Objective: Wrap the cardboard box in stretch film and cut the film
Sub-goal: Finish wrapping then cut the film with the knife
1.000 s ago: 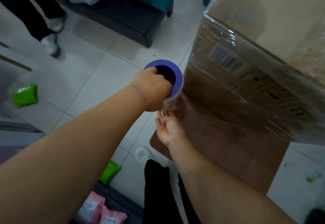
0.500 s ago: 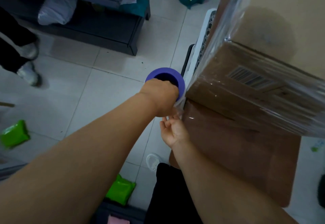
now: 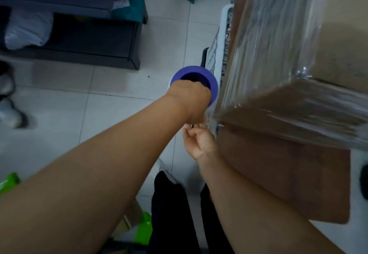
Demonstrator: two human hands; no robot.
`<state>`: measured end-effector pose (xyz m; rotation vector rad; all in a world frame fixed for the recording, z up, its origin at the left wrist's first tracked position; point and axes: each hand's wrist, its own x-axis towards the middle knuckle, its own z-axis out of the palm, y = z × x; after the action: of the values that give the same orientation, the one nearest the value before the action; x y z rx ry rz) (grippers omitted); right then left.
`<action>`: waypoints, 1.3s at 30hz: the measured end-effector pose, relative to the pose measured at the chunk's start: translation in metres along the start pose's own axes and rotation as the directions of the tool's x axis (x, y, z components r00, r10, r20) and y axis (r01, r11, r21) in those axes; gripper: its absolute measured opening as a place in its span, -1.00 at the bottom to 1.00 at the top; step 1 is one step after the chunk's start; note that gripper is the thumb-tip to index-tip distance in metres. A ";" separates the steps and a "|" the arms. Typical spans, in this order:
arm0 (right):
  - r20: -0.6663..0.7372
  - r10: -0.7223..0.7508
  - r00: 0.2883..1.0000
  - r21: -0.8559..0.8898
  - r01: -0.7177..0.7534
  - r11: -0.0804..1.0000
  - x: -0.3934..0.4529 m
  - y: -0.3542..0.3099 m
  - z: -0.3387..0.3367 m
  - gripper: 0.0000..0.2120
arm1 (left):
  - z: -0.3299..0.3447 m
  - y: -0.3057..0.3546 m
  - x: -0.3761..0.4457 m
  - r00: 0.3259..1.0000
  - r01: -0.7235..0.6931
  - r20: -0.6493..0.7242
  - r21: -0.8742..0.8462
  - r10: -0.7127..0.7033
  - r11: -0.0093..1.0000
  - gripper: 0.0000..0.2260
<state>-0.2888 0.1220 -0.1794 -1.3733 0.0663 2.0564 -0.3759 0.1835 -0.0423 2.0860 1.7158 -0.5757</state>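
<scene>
Box: cardboard box (image 3: 342, 58) at right, raised off the floor, brown cardboard sheet (image 3: 288, 174) below it.
Film on box: stretch film (image 3: 268, 40) already over both visible faces, several glossy layers; wrap looks well along, far sides unseen.
Roll: film roll w/ purple core (image 3: 214, 86) upright, just beside box's near corner.
L hand: left hand (image 3: 191, 102) on roll's top end, fingers hooked into the core.
R hand: right hand (image 3: 201, 142) under the roll, palm up, fingers loosely curled; can't tell if it holds the roll's lower end.
Left to do: finish the pass, cut film — still joined to roll, no cutter seen.
</scene>
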 end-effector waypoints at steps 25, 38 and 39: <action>-0.255 -0.075 0.964 0.480 0.194 0.856 0.057 0.017 0.127 -0.53 | -0.048 -0.110 0.059 0.918 -0.392 0.035 0.232 0.395 0.890 -0.69; -0.162 -0.186 0.969 0.627 0.246 0.739 0.096 -0.008 0.172 -0.39 | -0.097 -0.157 0.121 0.847 -0.524 0.080 0.294 0.526 0.799 -0.61; -0.165 -0.189 0.968 0.627 0.251 0.737 0.099 -0.010 0.175 -0.37 | -0.100 -0.161 0.124 0.840 -0.535 0.087 0.300 0.536 0.790 -0.60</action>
<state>-0.4483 0.2454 -0.1815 -0.9698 0.5746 1.5456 -0.5052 0.3691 -0.0292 2.6450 0.9808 -0.6891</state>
